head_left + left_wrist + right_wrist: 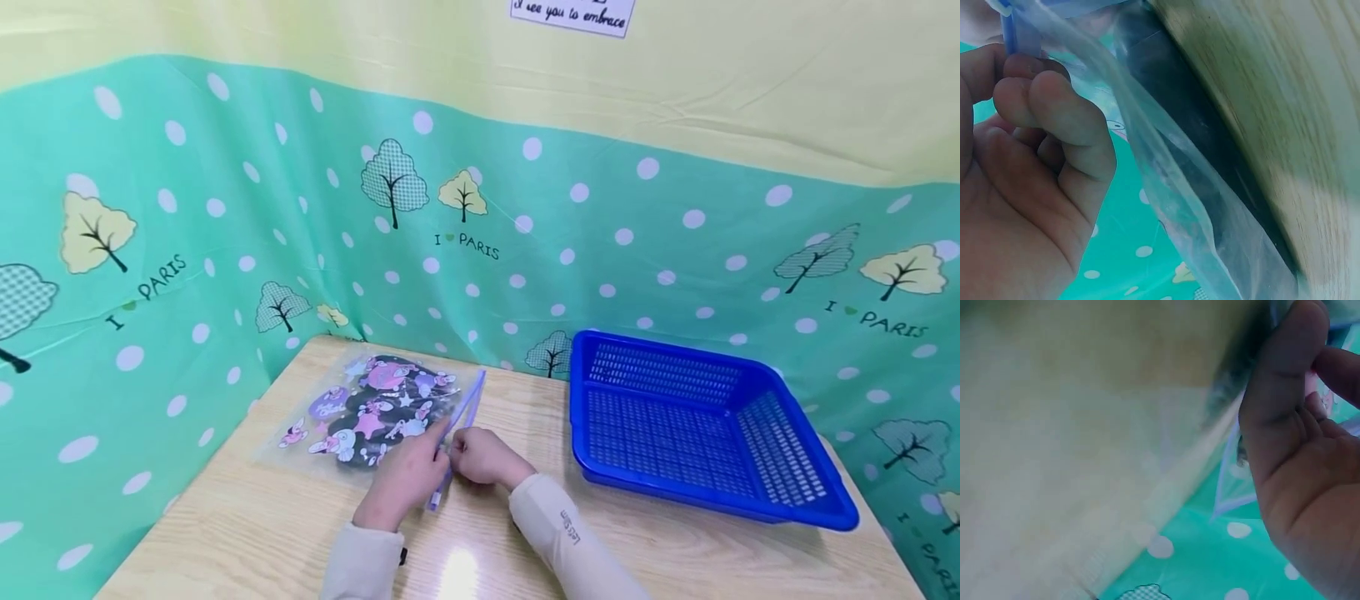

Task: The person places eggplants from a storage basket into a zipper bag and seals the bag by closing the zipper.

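Note:
A clear zip bag (330, 406) with cartoon rabbit and star prints lies on the table, and something dark shows inside it. Its purple zip edge (467, 400) faces right and its two sides stand apart toward the far end. My left hand (408, 472) pinches the near part of this edge, fingers curled in the left wrist view beside the blue-looking strip (1015, 31). From the other side, my right hand (486, 457) pinches the bag's mouth between thumb (1285, 369) and fingers. A slider (435, 500) sits at the zip's near end.
A blue perforated plastic basket (697, 500) stands at the table's right. The wooden table (247, 533) meets a green and yellow printed cloth (525, 275) behind and at the left.

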Demonstrator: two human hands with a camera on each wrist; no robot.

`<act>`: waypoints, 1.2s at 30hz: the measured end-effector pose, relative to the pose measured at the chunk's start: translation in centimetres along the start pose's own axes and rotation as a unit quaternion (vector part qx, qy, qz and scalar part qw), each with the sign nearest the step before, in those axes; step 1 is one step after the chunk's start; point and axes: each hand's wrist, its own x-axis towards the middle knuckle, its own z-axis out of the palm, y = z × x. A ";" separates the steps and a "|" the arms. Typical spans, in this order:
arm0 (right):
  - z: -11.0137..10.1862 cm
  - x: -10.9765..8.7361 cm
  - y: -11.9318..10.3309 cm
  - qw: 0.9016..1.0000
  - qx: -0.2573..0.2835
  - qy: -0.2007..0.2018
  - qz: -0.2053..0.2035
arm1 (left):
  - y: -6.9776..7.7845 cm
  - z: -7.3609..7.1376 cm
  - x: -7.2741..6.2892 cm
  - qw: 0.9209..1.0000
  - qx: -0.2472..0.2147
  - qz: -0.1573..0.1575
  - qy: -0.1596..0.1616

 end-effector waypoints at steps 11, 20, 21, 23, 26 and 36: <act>0.0 -1.0 0.5 0.997 0.077 -0.009 0.020 | 0.2 0.2 -0.3 1.000 -0.005 -0.008 -0.011; -1.4 -2.9 1.9 0.997 0.070 0.019 0.036 | 0.1 1.5 -0.6 0.998 0.023 0.016 -0.063; -1.4 -3.2 2.0 0.998 0.058 0.022 0.031 | 0.1 1.6 -0.6 0.997 0.027 0.016 -0.067; -1.4 -3.7 1.8 0.999 0.035 0.020 0.011 | 0.1 1.7 -0.7 0.997 0.031 0.011 -0.071; -1.1 -4.5 1.2 1.000 0.006 0.003 -0.025 | 0.2 1.7 -0.9 0.996 0.039 0.007 -0.077; 1.0 -6.7 -0.6 0.991 -0.104 -0.017 -0.081 | 0.7 0.7 -3.9 0.992 0.005 0.009 -0.129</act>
